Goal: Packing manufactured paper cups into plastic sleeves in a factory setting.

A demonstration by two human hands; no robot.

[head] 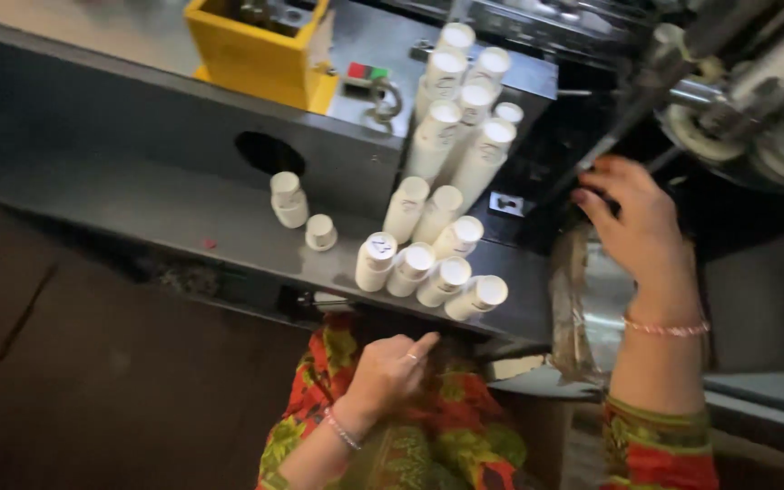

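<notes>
My left hand (390,370) hangs below the front edge of a grey metal shelf (183,213), fingers loosely curled, index finger pointing up at the edge, holding nothing. My right hand (639,220) reaches to the right into a dark machine, fingers spread near a thin metal rod (617,136); nothing shows in its grip. Several stacks of white paper cups (437,200) lie upside down in rows on the shelf between my hands. Two small cup stacks (301,213) stand apart to the left.
A yellow metal box (256,50) sits on the grey machine housing at the back. A round hole (269,152) opens in the housing wall. Machine wheels and rollers (746,118) fill the upper right. A clear plastic bag (573,308) hangs beside the shelf's right end.
</notes>
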